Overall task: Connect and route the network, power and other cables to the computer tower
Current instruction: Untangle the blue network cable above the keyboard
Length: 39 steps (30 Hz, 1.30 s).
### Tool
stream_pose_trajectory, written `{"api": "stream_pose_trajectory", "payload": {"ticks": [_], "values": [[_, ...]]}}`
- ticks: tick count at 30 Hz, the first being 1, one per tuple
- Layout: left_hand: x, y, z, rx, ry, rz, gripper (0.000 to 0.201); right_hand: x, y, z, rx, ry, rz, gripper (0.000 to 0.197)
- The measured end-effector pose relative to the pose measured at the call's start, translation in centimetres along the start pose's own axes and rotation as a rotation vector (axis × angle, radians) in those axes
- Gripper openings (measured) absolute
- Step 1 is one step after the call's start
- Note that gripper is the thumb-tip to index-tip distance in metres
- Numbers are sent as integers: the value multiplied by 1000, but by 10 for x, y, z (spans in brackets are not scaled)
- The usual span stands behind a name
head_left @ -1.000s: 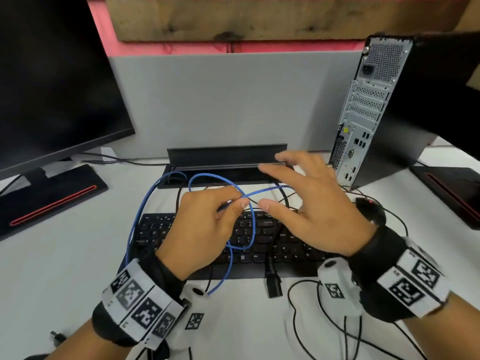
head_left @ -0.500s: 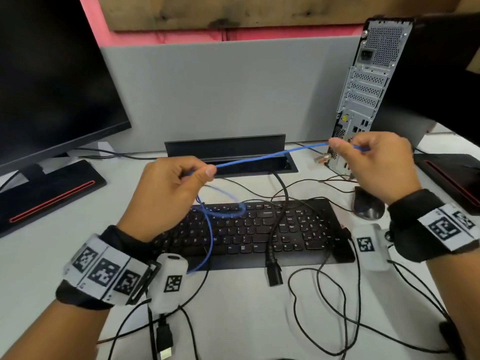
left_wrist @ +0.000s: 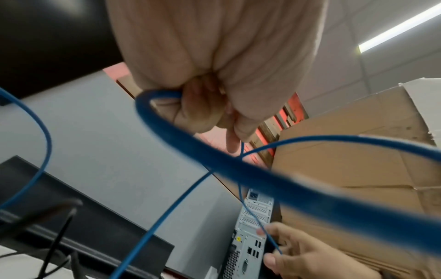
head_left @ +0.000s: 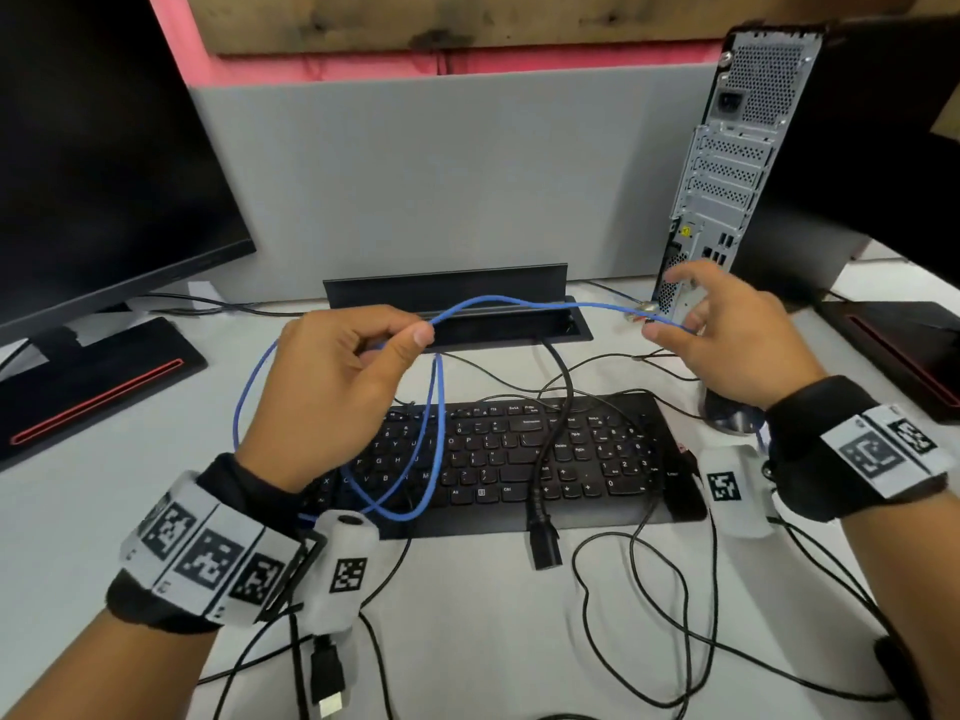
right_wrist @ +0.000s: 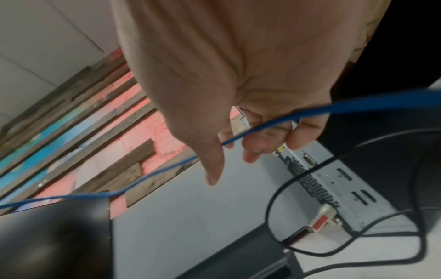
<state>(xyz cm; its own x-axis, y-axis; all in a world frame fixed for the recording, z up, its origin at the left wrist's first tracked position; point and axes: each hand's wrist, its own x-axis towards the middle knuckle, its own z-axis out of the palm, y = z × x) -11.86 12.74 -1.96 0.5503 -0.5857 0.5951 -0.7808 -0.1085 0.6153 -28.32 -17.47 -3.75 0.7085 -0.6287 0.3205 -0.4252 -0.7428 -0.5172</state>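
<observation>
From above, the left hand [head_left: 332, 392] pinched a thin blue network cable [head_left: 519, 302] over the black keyboard [head_left: 519, 459], slack looping down across the keys. The right hand [head_left: 727, 345] held its far end loosely between thumb and fingers beside the silver rear panel of the upright computer tower [head_left: 727, 174].

The left wrist camera showed fingers [left_wrist: 190, 113] curled round the cable.

On the right wrist camera the cable crossed half-curled fingers [right_wrist: 303, 136].

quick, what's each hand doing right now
Left hand: fingers curled, pinching the blue network cable.
Right hand: fingers loosely spread, blue network cable running between them, near its plug end.
</observation>
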Motion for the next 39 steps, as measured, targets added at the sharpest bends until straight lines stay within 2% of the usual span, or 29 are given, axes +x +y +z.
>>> {"api": "stream_pose_trajectory", "payload": {"ticks": [1,3,8,11,14,18,22,25,28,30,33,35,39], "values": [[-2,4,4,-6,-6,17,18,-1,-5,1,15,-1,-39,47],[-5,11,11,1,-19,52,17,-5,-16,3,67,-7,-128,51],[-11,17,22,21,-12,101,15,-29,-61,10,231,-66,-403,31],[-13,23,26,37,-18,147,16,-47,-91,16,156,-81,-533,30],[-13,25,27,30,-98,176,18,-48,-100,20,137,-47,-643,23],[-6,12,16,-11,-168,57,18,-27,-74,9,67,121,-583,41],[3,-3,-2,-87,-107,-99,17,-4,-32,-13,10,280,-406,43],[6,-10,-11,-103,-84,-157,18,9,-4,-27,-35,384,-292,49],[9,-14,-17,-148,-56,-194,18,12,10,-30,-41,429,-227,49],[10,-15,-17,-153,-42,-189,18,13,10,-25,-49,410,-224,46],[9,-11,-13,-152,-13,-158,17,14,-1,-15,-103,268,-220,36],[7,-5,-8,-138,-10,-111,17,10,-13,-12,-197,161,-257,46],[1,7,7,-77,-56,-1,16,-19,-65,4,-230,46,-520,57]]}}
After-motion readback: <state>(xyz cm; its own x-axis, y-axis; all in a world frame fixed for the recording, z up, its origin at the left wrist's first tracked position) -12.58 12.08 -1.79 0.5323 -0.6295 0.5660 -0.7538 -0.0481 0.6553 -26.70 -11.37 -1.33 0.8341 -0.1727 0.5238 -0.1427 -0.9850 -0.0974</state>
